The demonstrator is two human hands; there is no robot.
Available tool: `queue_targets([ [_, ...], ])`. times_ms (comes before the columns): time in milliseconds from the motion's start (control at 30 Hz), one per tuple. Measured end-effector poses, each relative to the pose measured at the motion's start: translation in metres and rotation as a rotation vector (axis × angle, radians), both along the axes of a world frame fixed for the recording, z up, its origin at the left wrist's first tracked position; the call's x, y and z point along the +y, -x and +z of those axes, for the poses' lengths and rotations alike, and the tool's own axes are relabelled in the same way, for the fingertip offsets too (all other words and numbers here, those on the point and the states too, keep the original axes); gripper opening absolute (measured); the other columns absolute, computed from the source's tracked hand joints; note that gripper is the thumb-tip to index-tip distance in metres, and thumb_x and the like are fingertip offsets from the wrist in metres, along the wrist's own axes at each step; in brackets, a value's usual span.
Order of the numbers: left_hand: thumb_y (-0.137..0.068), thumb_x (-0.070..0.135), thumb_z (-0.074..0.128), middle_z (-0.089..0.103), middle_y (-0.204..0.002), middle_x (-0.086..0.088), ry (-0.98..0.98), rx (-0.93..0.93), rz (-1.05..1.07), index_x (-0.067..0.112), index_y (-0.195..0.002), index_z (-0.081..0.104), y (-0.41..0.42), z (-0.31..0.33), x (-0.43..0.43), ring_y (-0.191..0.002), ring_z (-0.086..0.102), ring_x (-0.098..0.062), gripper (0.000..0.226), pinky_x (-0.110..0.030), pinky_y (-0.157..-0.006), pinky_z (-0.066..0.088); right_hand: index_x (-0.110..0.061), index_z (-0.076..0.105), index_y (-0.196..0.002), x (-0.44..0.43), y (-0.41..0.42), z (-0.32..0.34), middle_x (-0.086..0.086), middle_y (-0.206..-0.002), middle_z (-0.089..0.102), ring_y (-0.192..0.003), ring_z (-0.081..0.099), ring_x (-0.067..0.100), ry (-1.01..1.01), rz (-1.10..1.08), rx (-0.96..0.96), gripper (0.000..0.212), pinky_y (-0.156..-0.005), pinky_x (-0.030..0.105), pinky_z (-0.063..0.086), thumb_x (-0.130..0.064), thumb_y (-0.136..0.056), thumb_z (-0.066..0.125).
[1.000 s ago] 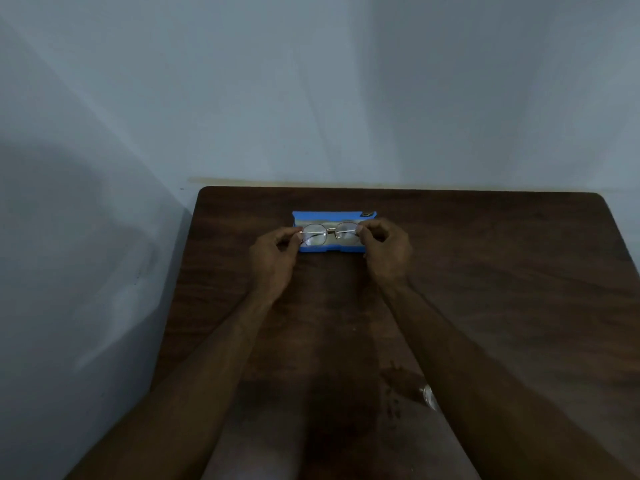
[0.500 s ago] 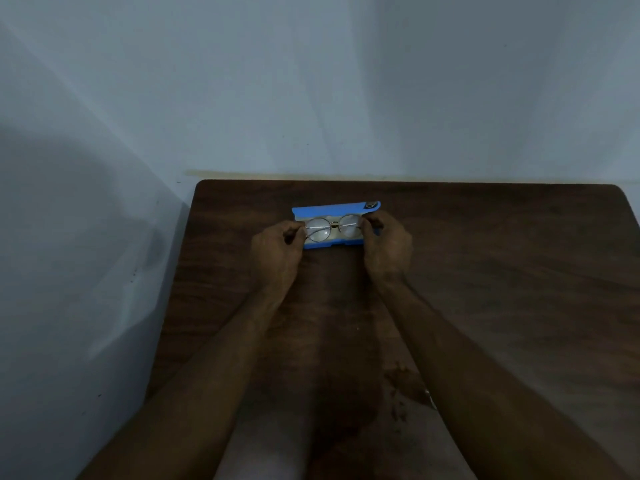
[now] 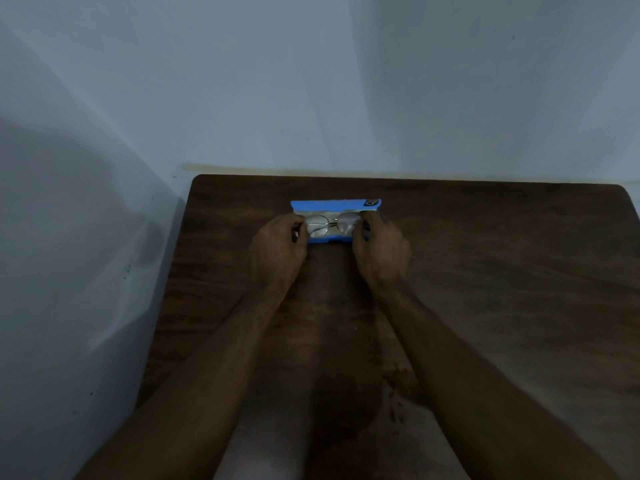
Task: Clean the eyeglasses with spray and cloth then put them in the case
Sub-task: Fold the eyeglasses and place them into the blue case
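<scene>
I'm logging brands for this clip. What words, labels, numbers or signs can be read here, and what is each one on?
No text here can be read.
One dark emblem on the far right corner of the blue case: too small and blurred to read.
On the eyeglasses, the table and the wall: no lettering visible.

Eyeglasses (image 3: 317, 226) temples hidden behind left hand (image 3: 277, 251) and right hand (image 3: 381, 252), case (image 3: 332, 205) ends covered
</scene>
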State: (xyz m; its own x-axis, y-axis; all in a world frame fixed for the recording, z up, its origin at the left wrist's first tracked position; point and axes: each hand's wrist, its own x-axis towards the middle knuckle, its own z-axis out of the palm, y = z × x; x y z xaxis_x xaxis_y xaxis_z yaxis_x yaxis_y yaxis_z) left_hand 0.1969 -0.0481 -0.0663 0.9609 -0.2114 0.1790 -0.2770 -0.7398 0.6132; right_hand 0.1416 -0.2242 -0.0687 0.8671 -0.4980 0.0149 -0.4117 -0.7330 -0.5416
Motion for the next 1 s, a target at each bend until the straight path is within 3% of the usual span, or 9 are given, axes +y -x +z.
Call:
queue_targets([
  [133, -0.091, 0.020, 0.074, 0.071, -0.112, -0.002, -0.024, -0.004, -0.110, 0.015, -0.117, 0.072, -0.001, -0.001, 0.005, -0.099, 0.067, -0.017, 0.026, -0.030, -0.083, 0.056, -0.021, 0.059, -0.140, 0.002, 0.002, 0.000, 0.009, -0.119, 0.069, -0.103, 0.068, 0.029, 0.037, 0.038, 0.069, 0.041, -0.077, 0.038, 0.052, -0.036, -0.102, 0.057],
  [300, -0.089, 0.012, 0.076, 0.069, -0.119, -0.008, -0.049, -0.011, -0.171, 0.009, -0.125, 0.071, -0.005, -0.001, 0.005, -0.100, 0.067, -0.022, 0.036, -0.029, -0.087, 0.054, -0.023, 0.054, -0.147, 0.003, 0.005, 0.003, 0.011, -0.128, 0.067, -0.108, 0.067, 0.034, 0.083, 0.068, 0.091, 0.043, -0.083, 0.043, 0.054, -0.035, -0.105, 0.051],
  [400, -0.090, 0.008, 0.075, 0.067, -0.122, -0.009, -0.027, 0.016, -0.145, 0.007, -0.124, 0.071, -0.007, -0.004, 0.002, -0.102, 0.067, -0.023, 0.033, -0.035, -0.092, 0.058, -0.023, 0.053, -0.147, 0.003, 0.008, 0.003, 0.011, -0.130, 0.066, -0.105, 0.068, 0.034, 0.121, 0.095, 0.091, 0.040, -0.080, 0.043, 0.055, -0.035, -0.109, 0.047],
  [567, -0.092, 0.008, 0.074, 0.067, -0.123, -0.008, -0.024, 0.038, -0.105, 0.010, -0.112, 0.070, -0.009, -0.007, -0.001, -0.110, 0.066, -0.022, 0.021, -0.031, -0.093, 0.055, -0.023, 0.049, -0.150, 0.001, 0.010, 0.003, 0.011, -0.140, 0.061, -0.105, 0.068, 0.033, 0.142, 0.147, 0.112, 0.041, -0.079, 0.044, 0.057, -0.034, -0.112, 0.040],
  [733, -0.094, 0.017, 0.075, 0.068, -0.126, -0.007, -0.013, 0.075, -0.039, 0.012, -0.126, 0.068, -0.014, -0.006, -0.002, -0.114, 0.065, -0.020, 0.033, -0.029, -0.098, 0.051, -0.021, 0.050, -0.148, 0.001, 0.012, 0.004, 0.012, -0.144, 0.058, -0.107, 0.068, 0.034, 0.145, 0.161, 0.113, 0.039, -0.079, 0.044, 0.057, -0.034, -0.111, 0.042],
  [867, -0.094, 0.024, 0.076, 0.071, -0.114, 0.001, -0.020, 0.088, -0.005, 0.020, -0.115, 0.071, -0.017, -0.004, -0.002, -0.104, 0.066, -0.015, 0.023, -0.032, -0.088, 0.057, -0.020, 0.051, -0.147, 0.000, 0.013, 0.004, 0.014, -0.144, 0.057, -0.111, 0.066, 0.034, 0.160, 0.165, 0.108, 0.039, -0.081, 0.044, 0.056, -0.033, -0.110, 0.045],
  [1000, -0.090, 0.026, 0.079, 0.068, -0.094, 0.010, -0.017, 0.093, 0.011, 0.025, -0.104, 0.068, -0.019, -0.001, -0.001, -0.087, 0.063, -0.007, 0.019, -0.021, -0.070, 0.049, -0.020, 0.051, -0.146, 0.001, 0.014, 0.003, 0.014, -0.146, 0.054, -0.109, 0.066, 0.035, 0.161, 0.159, 0.086, 0.039, -0.079, 0.044, 0.056, -0.033, -0.110, 0.046],
])
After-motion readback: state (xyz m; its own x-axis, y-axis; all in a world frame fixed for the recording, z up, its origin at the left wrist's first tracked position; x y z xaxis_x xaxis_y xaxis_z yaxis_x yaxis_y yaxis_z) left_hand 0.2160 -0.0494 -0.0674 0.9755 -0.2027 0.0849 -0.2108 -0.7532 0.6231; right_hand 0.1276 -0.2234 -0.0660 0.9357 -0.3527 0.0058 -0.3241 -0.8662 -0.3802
